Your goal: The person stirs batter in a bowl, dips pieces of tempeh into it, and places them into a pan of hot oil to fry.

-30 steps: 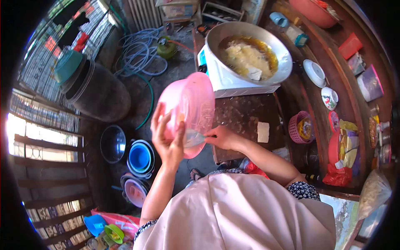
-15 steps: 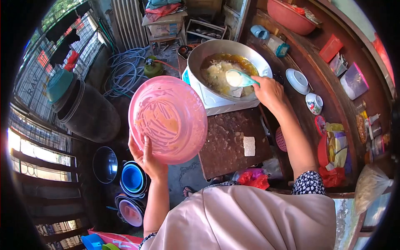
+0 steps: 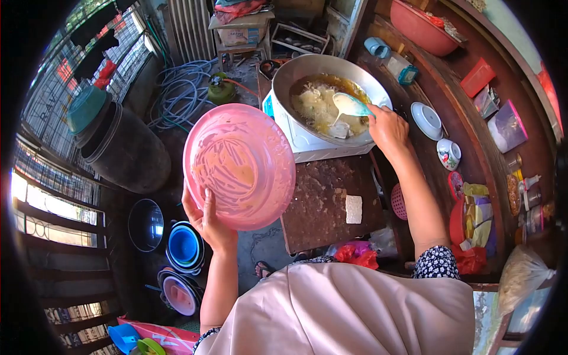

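Observation:
My left hand (image 3: 208, 223) grips the rim of a pink plastic basin (image 3: 239, 168), tilted so its inside, smeared with batter, faces me. In my right hand (image 3: 387, 125) is the handle of a pale green rice spoon (image 3: 350, 105), coated with whitish batter. The spoon is held over a large metal wok (image 3: 378, 94), and a thin stream of batter runs from it. Bubbling oil with pale frying batter (image 3: 316, 103) fills the wok's bottom. Under the wok stands a white gas stove (image 3: 302, 155) on a brown wooden table (image 3: 313, 195).
A white block (image 3: 354, 209) lies on the table. A green gas cylinder (image 3: 220, 89) and coiled hose (image 3: 177, 94) are beyond. Left stand a black barrel (image 3: 127, 148) and stacked buckets (image 3: 184, 245). Right, shelves hold a white plate (image 3: 426, 120) and a flowered bowl (image 3: 448, 155).
The spoon has tipped and turned over slightly to the right, and batter now drips from it into the wok. The pink basin stays almost where it was.

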`<state>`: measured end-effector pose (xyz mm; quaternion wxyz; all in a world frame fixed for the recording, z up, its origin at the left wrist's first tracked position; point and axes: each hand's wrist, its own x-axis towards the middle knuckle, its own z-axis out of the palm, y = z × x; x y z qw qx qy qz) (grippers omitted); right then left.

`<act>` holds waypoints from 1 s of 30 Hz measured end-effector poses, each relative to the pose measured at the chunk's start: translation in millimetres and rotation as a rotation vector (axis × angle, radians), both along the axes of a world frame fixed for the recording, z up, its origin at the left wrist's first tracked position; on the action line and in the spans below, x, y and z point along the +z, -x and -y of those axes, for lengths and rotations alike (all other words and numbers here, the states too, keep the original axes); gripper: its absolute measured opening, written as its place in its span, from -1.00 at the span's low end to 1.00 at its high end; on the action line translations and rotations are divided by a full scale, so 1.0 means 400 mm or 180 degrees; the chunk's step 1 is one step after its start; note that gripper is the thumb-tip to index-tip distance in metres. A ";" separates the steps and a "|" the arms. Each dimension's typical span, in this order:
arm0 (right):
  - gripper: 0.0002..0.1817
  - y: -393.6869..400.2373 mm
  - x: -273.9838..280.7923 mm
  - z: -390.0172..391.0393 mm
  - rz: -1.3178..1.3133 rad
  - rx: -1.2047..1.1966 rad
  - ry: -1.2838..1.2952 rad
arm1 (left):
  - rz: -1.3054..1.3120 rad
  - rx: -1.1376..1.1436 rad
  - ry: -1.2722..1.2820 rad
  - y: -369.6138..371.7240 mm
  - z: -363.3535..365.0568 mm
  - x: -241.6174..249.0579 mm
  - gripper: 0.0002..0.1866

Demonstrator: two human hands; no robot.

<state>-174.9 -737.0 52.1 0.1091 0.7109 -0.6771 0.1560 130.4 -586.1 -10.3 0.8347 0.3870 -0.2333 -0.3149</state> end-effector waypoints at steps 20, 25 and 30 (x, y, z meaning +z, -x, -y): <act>-0.72 -0.015 -0.016 -0.011 0.1359 0.0275 -0.0679 | 0.0195 -0.0143 -0.0050 -0.043 0.009 0.006 -0.56; -0.72 -0.200 0.002 -0.128 0.0950 0.2180 -0.0294 | 0.0367 -0.0604 -0.0087 -0.058 0.027 0.036 -0.54; -0.67 -0.278 -0.029 -0.103 0.0329 0.2863 0.0872 | 0.0610 -0.1254 -0.0101 -0.080 0.014 0.064 -0.58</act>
